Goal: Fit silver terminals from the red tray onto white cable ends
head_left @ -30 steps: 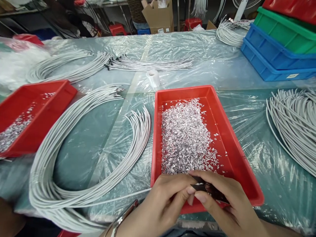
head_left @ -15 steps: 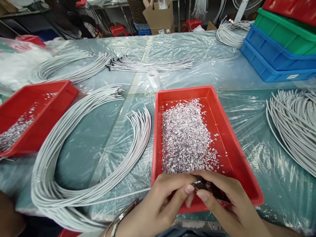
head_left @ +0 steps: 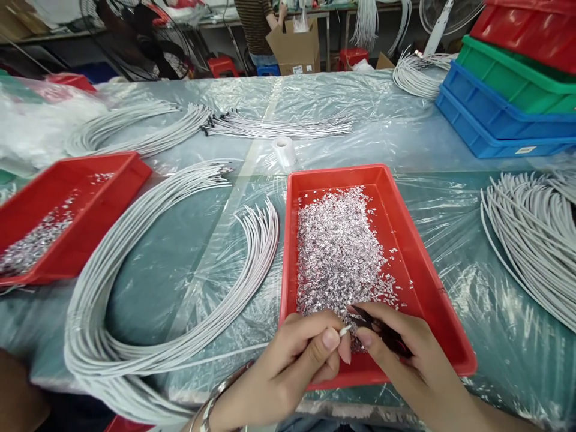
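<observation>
Between the closed thumb and fingers of my left hand (head_left: 306, 354) is a white cable (head_left: 345, 330), its short end poking out to the right. A strand runs from behind this hand toward the big coil of white cables (head_left: 90, 300) on the left. My right hand (head_left: 405, 354) is wrapped round a dark, pointed hand tool (head_left: 363, 319), mostly hidden by the fingers. The tool's tip is close to the cable end. Both hands are above the near end of a red tray (head_left: 414, 231), which holds a heap of small shiny metal pieces (head_left: 339, 246).
Another red tray (head_left: 96, 207) with metal pieces stands at the left. Beyond lie more cables (head_left: 279, 127) and a clear roll (head_left: 284, 152). At the right are a cable bundle (head_left: 531, 240) and stacked bins (head_left: 504, 117). A person (head_left: 254, 27) is at the back.
My hands have drawn slightly apart, and the white cable end now shows between them. The tool's tip has come off the left fingertips. The view has tilted up a little.
</observation>
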Available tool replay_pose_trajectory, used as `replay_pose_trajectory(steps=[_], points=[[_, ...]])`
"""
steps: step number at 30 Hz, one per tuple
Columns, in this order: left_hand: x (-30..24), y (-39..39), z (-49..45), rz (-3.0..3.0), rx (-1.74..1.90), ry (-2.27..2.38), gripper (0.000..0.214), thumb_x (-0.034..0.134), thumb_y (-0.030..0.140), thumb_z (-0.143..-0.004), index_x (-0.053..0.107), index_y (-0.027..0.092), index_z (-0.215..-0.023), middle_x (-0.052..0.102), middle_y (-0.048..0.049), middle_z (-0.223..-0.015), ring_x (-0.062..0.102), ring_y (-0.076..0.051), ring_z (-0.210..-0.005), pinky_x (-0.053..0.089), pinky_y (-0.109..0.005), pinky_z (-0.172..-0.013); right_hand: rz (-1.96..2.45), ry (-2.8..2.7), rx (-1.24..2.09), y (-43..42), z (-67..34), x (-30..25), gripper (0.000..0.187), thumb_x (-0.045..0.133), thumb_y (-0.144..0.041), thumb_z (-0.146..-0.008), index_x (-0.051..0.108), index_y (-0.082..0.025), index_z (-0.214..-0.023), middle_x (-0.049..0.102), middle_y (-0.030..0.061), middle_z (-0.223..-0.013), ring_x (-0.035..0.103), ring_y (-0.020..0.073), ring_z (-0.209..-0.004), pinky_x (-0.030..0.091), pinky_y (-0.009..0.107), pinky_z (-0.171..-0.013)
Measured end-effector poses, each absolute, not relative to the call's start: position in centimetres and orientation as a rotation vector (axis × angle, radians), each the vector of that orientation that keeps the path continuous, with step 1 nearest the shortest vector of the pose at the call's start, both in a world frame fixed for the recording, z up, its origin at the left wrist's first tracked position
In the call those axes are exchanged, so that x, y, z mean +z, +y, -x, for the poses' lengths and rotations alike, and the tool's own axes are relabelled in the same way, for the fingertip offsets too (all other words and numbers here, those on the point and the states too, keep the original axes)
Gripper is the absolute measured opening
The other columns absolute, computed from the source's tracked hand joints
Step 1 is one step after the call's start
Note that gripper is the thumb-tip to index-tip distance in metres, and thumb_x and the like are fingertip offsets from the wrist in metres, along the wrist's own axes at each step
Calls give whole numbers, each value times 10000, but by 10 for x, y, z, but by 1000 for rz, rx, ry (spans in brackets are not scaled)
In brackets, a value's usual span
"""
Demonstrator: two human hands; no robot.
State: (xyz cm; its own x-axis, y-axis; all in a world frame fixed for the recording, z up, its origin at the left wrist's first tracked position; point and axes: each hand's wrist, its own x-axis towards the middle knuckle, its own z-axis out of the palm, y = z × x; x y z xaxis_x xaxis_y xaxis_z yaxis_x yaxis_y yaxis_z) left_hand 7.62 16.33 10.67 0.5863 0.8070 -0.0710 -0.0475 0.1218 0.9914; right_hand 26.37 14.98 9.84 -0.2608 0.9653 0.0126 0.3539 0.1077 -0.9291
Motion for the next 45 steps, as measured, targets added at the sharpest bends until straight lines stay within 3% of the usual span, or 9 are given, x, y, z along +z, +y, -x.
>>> replay_pose_trajectory(steps=[5, 8, 14, 18, 22, 31, 45], points=[[107, 164, -78, -1339, 713, 717, 306, 345, 298, -975, 523, 136, -785, 345, 64, -510, 289, -46, -430, 242, -153, -415, 1186, -1620, 1126, 148, -267, 102, 285, 622, -213, -821, 571, -320, -1080, 650, -67, -714, 593, 84, -573, 479, 129, -532], [107, 164, -81, -1438, 713, 736, 304, 346, 279, -971, 515, 136, -763, 329, 68, -511, 280, -47, -431, 243, -163, -429, 1173, -1520, 1198, 148, -265, 105, 254, 651, -191, -787, 608, -303, -1011, 636, -75, -652, 559, 69, -504, 456, 118, -487], [110, 164, -84, -1606, 618, 826, 301, 352, 239, -955, 421, 164, -672, 305, 56, -557, 295, -68, -478, 237, -200, -458, 1166, -1421, 1480, 153, -264, 110, 97, 603, -170, -813, 626, -244, -871, 656, -35, -676, 611, 100, -600, 479, 161, -548], [110, 164, -84, -1617, 597, 840, 286, 364, 226, -953, 445, 163, -686, 302, 59, -566, 288, -66, -491, 232, -190, -457, 1213, -1432, 1550, 155, -267, 109, 24, 614, -202, -809, 633, -217, -806, 590, -28, -625, 527, 97, -541, 424, 184, -504], [111, 165, -84, -1615, 598, 832, 276, 371, 213, -951, 464, 161, -697, 314, 60, -567, 289, -64, -494, 236, -187, -463, 1225, -1368, 1649, 155, -269, 109, 34, 622, -218, -816, 637, -220, -786, 554, -41, -613, 456, 80, -529, 365, 172, -492], [111, 167, -82, -1482, 480, 795, 334, 318, 282, -971, 379, 174, -662, 321, 60, -523, 289, -66, -458, 249, -194, -459, 1184, -1150, 1909, 158, -270, 108, 94, 657, -277, -809, 635, -197, -764, 554, -35, -643, 458, 88, -589, 357, 196, -553], [110, 165, -81, -1473, 431, 827, 378, 301, 342, -973, 383, 177, -643, 366, 47, -526, 334, -82, -475, 283, -210, -489, 1085, -1042, 2050, 162, -270, 110, 127, 693, -259, -789, 604, -175, -755, 573, -43, -649, 478, 71, -589, 356, 183, -559]])
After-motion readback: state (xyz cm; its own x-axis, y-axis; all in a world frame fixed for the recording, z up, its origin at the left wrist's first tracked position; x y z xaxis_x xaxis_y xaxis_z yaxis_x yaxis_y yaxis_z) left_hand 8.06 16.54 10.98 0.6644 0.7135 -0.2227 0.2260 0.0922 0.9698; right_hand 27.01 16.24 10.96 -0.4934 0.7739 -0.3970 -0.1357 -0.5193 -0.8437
